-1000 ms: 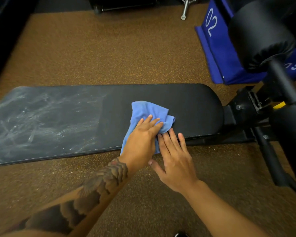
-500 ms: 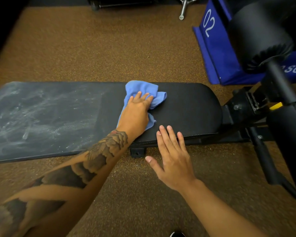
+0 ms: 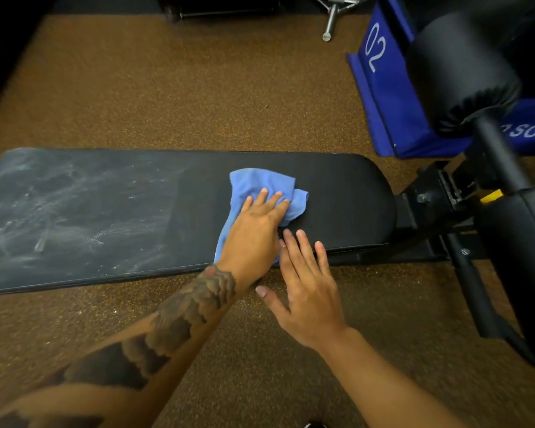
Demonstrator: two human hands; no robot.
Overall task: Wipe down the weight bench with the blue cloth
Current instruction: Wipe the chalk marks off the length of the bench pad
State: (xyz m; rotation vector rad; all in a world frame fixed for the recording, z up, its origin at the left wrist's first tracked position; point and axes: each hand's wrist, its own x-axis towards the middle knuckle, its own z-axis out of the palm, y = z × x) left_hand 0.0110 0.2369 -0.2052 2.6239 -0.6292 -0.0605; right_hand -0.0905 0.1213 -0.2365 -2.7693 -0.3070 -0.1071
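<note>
The long black weight bench pad (image 3: 346,193) lies across the view, low over the floor. Its left part (image 3: 59,211) is streaked with white smears, while the right part looks dark and even. A crumpled blue cloth (image 3: 257,183) sits on the right part of the pad. My left hand (image 3: 254,233) presses flat on the cloth with straight fingers. My right hand (image 3: 306,288) is open beside it, fingertips resting on the pad's near edge.
Brown speckled rubber floor surrounds the bench. At the right stand the black bench frame (image 3: 464,242) and a black roller pad (image 3: 464,72). A blue box marked 02 (image 3: 386,88) stands behind it. A metal bar end (image 3: 329,23) pokes in at the top.
My left hand pushed the cloth to the pad's far edge, then drew it back toward the near edge. My right hand stayed at the near edge.
</note>
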